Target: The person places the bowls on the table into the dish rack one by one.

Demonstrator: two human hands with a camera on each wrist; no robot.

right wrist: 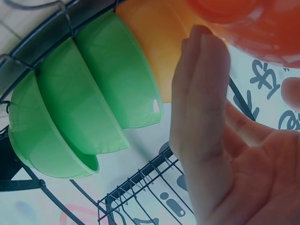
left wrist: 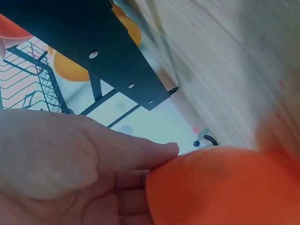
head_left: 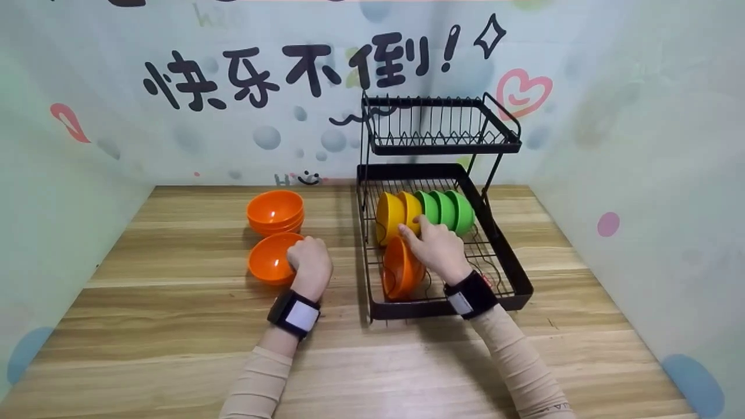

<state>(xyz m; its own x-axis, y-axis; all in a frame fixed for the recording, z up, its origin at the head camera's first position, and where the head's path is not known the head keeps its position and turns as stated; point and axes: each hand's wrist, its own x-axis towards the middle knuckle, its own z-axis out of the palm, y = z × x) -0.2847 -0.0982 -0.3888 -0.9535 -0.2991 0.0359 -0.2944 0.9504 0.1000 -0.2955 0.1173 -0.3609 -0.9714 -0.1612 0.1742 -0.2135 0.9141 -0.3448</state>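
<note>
My left hand pinches the rim of an orange bowl, which sits low over the table in front of a stack of orange bowls. In the left wrist view the thumb lies along the wall of this orange bowl. My right hand is over the dish rack, its fingers fairly straight beside the tilted orange bowls there. The right wrist view shows the fingers close to an orange bowl; contact is unclear. Yellow bowls and green bowls stand on edge behind.
The black two-tier dish rack stands right of centre on the wooden table. Its upper wire shelf overhangs the back part. Printed walls close in the back and both sides.
</note>
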